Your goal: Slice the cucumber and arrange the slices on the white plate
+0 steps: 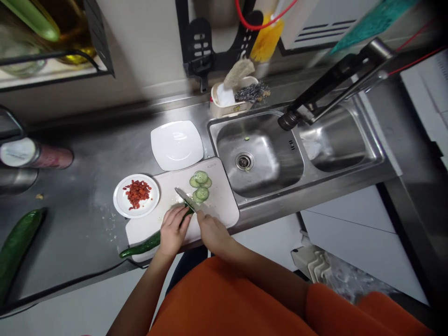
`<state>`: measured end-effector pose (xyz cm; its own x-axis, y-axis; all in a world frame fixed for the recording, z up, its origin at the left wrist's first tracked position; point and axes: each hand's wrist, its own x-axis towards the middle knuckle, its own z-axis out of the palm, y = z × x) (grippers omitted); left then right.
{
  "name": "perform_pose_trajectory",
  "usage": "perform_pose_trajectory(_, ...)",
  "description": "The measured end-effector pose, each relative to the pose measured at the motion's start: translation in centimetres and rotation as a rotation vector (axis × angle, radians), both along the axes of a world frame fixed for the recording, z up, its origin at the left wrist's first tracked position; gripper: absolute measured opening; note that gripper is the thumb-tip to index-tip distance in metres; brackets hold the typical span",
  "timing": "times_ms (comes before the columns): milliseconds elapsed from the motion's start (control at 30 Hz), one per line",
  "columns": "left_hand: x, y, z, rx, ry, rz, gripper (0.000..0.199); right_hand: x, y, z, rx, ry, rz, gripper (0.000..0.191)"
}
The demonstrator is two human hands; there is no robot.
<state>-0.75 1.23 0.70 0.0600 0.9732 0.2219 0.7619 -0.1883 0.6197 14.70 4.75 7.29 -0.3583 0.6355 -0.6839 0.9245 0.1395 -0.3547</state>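
On a white cutting board (pixel 220 196) lies a long green cucumber (pixel 147 245), its thin end reaching past the board's left side. My left hand (pixel 173 228) is closed over the cucumber near its cut end. My right hand (pixel 213 231) grips a small knife (pixel 185 199), whose blade points up and left beside that end. Several pale cucumber slices (pixel 201 185) lie in overlapping groups just beyond the knife. A round white plate (pixel 119 198) with chopped red pieces (pixel 138 193) stands at the board's left edge.
Behind the board sits a white square plate (pixel 177 144). To the right are a steel sink (pixel 259 158) and a faucet (pixel 329 86). Another cucumber (pixel 19 247) lies far left, near a pink can (pixel 52 156). A sponge holder (pixel 231 109) stands by the wall.
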Motion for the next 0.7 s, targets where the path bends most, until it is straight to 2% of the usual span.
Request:
perform_pose_trajectory(167,-0.2,-0.2,0.0,0.0,0.016,-0.026,0.029,0.3,-0.2,0.2,-0.004,-0.005,-0.009,0.037)
perform_pose_trajectory(300,-0.8,-1.1,0.2,-0.052,0.117,-0.052,0.04,1.8,-1.2,-0.3,0.022,-0.041,-0.016,0.039)
perform_pose_trajectory(433,-1.5,-2.7,0.1,-0.132,0.214,0.005,0.048,3.7,-1.4,-0.1,0.015,-0.08,-0.003,0.042)
perform_pose_trajectory(533,-2.0,-3.7,0.0,-0.162,0.237,0.028,0.047,4.8,-0.9,0.5,0.024,-0.093,0.024,0.037)
perform_pose_trajectory(700,-4.0,-5.1,0.9,-0.167,0.275,0.137,0.045,5.5,-0.5,1.2,0.092,-0.078,0.116,0.034)
